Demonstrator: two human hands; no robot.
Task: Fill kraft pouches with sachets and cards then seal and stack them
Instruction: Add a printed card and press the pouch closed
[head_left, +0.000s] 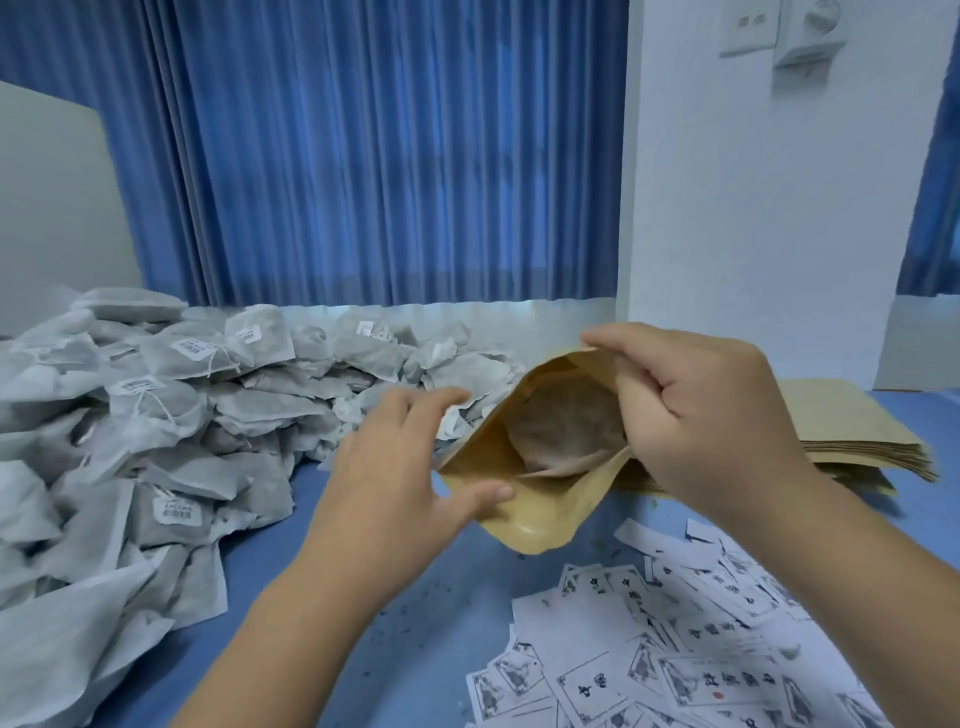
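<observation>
A kraft pouch (540, 499) hangs open above the blue table, its mouth facing me, with a sachet (566, 431) visible inside. My right hand (696, 415) grips the pouch's upper right rim, fingers curled over the edge. My left hand (400, 467) is at the pouch's lower left rim; its thumb touches the edge and its fingers are spread and relaxed. A big heap of grey-white sachets (156, 415) fills the left side. Printed cards (691, 649) lie scattered at lower right.
A stack of flat empty kraft pouches (852, 436) lies at the right behind my right hand. The blue table (395, 649) shows bare between my forearms. Blue curtains and a white wall stand behind.
</observation>
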